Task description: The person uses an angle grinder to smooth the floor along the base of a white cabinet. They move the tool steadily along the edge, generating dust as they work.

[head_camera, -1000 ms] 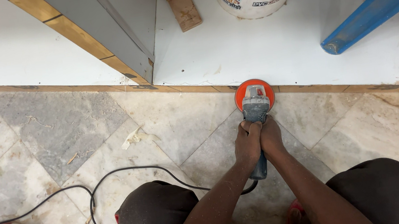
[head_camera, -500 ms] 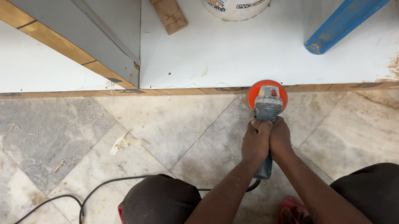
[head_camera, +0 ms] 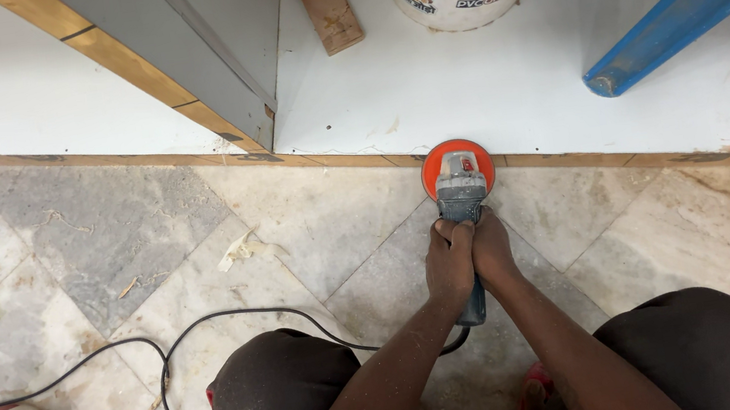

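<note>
Item: angle grinder (head_camera: 460,196), orange disc guard, both the left hand (head_camera: 447,265) and right hand (head_camera: 493,251) clamped around its body. Disc sits against the wooden front edge of the white board (head_camera: 463,84). Change: grinder has shifted right along that edge. Black cord (head_camera: 210,329) trails left across the marble floor (head_camera: 100,235).

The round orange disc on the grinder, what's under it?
The round orange disc lies over the wooden edge strip between the white board and the marble floor. The strip directly beneath it is covered, so its condition cannot be seen.
</note>
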